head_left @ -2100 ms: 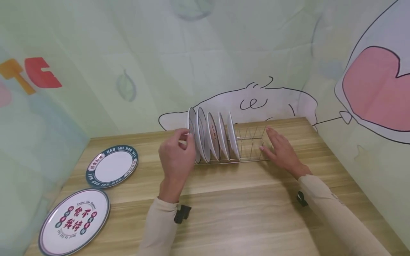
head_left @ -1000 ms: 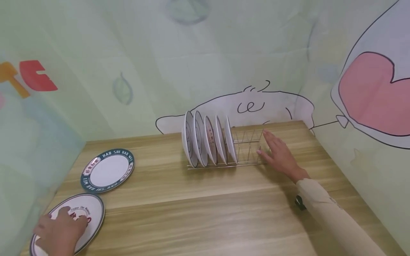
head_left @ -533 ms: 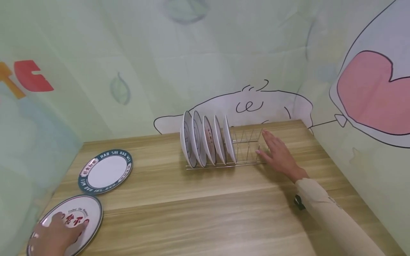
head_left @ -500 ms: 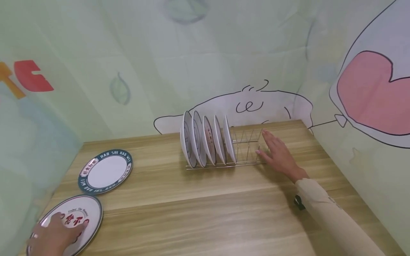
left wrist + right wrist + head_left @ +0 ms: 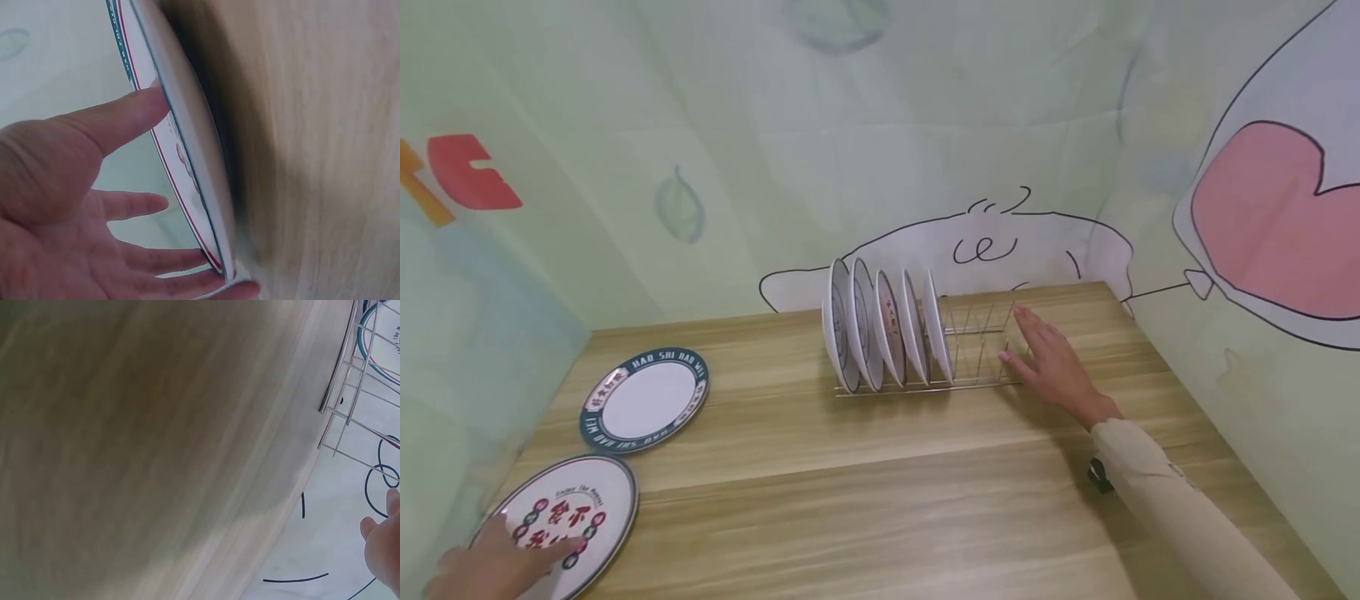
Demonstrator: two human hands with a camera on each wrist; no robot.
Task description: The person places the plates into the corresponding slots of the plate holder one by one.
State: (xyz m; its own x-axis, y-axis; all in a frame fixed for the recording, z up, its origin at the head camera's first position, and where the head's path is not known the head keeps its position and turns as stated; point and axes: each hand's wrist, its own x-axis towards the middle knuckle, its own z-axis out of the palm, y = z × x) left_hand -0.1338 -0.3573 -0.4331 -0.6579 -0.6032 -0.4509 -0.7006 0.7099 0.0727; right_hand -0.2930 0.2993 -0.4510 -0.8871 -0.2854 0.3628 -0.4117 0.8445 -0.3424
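Observation:
A white plate with red and green lettering (image 5: 568,508) lies on the table at the lower left of the head view. Over its left part reaches my left hand (image 5: 497,562), fingers spread and thumb above the lettering. From the left wrist view, the thumb of that left hand (image 5: 75,162) is over the plate (image 5: 194,119) and some fingertips are at its rim. At the wire dish rack (image 5: 977,384), my right hand (image 5: 1056,362) lies with straight fingers against the right end. Several upright plates (image 5: 891,333) fill the rack's left slots.
A plate with a dark green lettered border (image 5: 651,400) lies flat behind the lettered plate, close to its rim. The wooden table (image 5: 865,492) meets a printed cloth backdrop (image 5: 752,167) at the back and sides.
My left hand has moved from the rack's leftmost plate down to the lettered plate, then farther left across it, uncovering more lettering. My right hand has stayed at the rack's end.

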